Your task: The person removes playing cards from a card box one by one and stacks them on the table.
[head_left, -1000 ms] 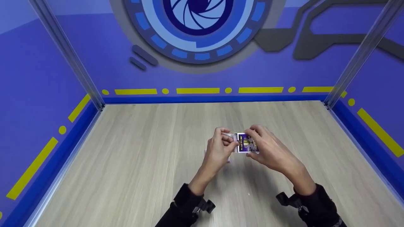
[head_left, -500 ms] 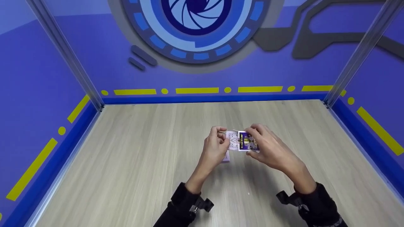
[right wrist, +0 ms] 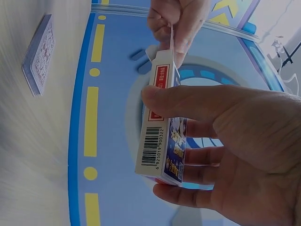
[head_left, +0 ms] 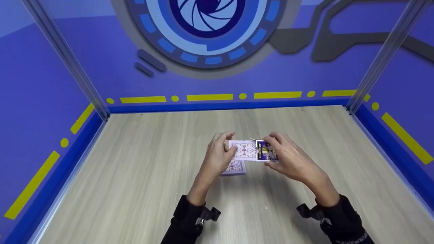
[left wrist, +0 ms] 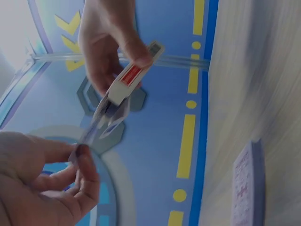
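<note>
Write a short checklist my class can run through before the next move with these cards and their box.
1. Right hand grips the box: ok.
2. Left hand pinches the card: ok.
3. Card fully clear of the box: cannot tell.
4. Deck resting on the table: ok.
5. Card down on the table: not ok, held in the air.
6. Box emptied: cannot tell, its inside is hidden.

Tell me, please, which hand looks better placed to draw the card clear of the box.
Probably the left hand: it pinches the card by the end farther from the box, while the right hand grips the box and seems better placed to steady it.
</note>
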A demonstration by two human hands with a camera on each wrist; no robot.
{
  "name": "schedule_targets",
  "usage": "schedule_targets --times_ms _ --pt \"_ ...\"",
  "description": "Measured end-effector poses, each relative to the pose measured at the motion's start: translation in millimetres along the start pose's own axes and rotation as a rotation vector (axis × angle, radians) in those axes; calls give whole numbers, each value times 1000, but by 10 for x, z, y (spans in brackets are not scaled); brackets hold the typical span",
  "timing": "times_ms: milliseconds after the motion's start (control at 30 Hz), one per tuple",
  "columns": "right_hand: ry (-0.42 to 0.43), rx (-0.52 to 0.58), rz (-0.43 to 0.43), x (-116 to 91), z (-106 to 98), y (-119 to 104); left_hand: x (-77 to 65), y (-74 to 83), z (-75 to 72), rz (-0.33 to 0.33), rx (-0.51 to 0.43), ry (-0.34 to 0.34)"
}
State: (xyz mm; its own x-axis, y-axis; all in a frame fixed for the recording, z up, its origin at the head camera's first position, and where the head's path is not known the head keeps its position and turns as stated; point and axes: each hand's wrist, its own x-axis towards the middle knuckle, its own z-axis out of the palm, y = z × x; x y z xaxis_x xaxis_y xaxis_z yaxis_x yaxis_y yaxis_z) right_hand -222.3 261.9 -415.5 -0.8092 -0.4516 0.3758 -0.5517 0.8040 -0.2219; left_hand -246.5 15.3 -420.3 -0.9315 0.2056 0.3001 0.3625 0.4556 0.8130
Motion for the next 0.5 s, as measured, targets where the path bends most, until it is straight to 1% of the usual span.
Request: schedule_targets --times_ms 133,200,267,400,500 --pt "-2 4 -10 6 -1 7 -4 -4 -37 109 159 -98" --pt "0 7 -15 5 -2 10 -14 -3 -31 139 232 -135" --pt "0 10 -17 2 -1 13 -28 -5 -17 149 298 -164" --pt "-1 12 -18 -3 3 15 -43 -25 19 184 419 -176" --pt "-5 17 -17 -2 1 18 -38 -46 38 225 488 -158"
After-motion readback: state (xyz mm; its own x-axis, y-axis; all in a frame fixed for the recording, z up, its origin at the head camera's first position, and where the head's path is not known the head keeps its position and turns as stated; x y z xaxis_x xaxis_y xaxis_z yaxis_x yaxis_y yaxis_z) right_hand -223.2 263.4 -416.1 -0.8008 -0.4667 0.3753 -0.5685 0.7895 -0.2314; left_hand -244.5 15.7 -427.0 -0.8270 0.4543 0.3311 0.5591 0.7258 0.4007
